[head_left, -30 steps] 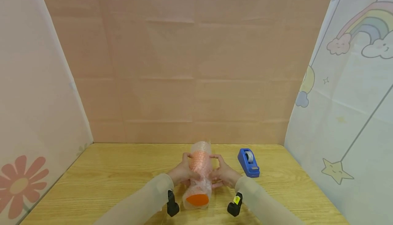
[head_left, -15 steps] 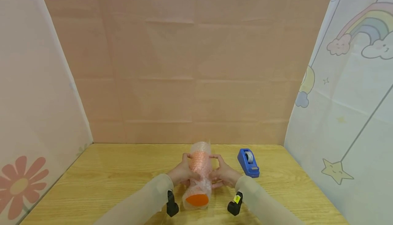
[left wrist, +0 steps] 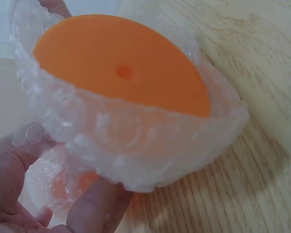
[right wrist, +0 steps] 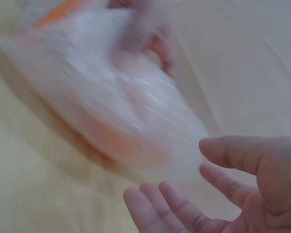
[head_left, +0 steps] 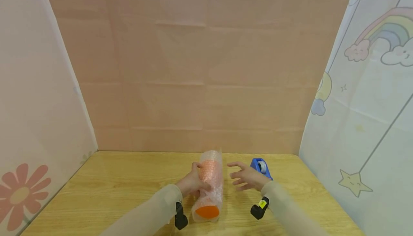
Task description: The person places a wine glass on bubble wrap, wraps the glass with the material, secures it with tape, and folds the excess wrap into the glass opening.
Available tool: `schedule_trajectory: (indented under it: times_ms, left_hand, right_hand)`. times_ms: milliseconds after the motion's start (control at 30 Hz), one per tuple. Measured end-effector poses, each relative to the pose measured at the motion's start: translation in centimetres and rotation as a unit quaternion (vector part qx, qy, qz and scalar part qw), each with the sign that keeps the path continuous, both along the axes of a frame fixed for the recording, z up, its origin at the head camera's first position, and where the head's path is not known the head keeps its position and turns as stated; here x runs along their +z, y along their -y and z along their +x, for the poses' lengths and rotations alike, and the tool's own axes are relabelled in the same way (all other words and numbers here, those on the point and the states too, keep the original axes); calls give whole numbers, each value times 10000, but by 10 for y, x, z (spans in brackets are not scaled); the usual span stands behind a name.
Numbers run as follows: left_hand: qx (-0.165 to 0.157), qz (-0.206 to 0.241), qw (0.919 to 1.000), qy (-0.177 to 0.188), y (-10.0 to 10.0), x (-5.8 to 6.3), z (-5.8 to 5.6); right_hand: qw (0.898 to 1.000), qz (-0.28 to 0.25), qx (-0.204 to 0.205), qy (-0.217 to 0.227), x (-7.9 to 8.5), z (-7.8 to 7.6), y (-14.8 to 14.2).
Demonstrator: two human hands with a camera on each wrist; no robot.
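A bubble-wrapped orange object [head_left: 210, 173] lies lengthwise on the table in the head view. Its flat orange end [left wrist: 94, 56], with a small dimple, faces the near side and shows in the left wrist view. Clear bubble wrap [left wrist: 131, 145] stands loosely around that end. My left hand [head_left: 191, 183] grips the bundle from its left side, thumb on top. My right hand [head_left: 247, 177] is off the bundle, fingers spread, between it and a blue tape dispenser [head_left: 254, 163]. This hand and sleeve partly cover the dispenser. Blur softens the bundle in the right wrist view.
The wooden table [head_left: 129, 178] runs back to a tan cloth wall [head_left: 206, 85]. Patterned white sheets [head_left: 364, 139] close off the right and left sides. The tape dispenser stands to the right of the bundle.
My right hand has let go of the bundle and moved right, towards the tape dispenser, now partly covering it. My left hand and the bundle stay in place.
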State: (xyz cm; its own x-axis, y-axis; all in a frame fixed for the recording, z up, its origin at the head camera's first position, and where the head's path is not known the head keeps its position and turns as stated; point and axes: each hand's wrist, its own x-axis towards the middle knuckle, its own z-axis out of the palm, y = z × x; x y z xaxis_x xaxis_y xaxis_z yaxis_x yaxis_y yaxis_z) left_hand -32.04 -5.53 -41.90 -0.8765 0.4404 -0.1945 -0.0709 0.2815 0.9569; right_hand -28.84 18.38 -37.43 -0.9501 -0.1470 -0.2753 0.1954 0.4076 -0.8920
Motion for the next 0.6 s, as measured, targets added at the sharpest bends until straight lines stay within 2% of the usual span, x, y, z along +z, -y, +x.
schedule_trajectory:
  times_ms: [133, 233, 300, 467, 600]
  left_hand:
    - [21, -41, 10000, 3, -1, 0, 0]
    - [37, -51, 10000, -2, -2, 0, 0]
    - [52, -55, 10000, -11, -3, 0, 0]
    - [90, -86, 9999, -20, -3, -3, -1]
    - [96, -79, 9999, 7, -2, -3, 0]
  right_hand:
    - [9969, 438, -516, -412, 19, -8, -38]
    - [9896, 974, -863, -608, 28, -12, -73]
    - [9835, 1404, -943, -643, 31, -12, -94]
    - [9693, 2263, -898, -352, 22, -8, -127]
    - [9670, 2395, -864, -79, 3, -5, -134]
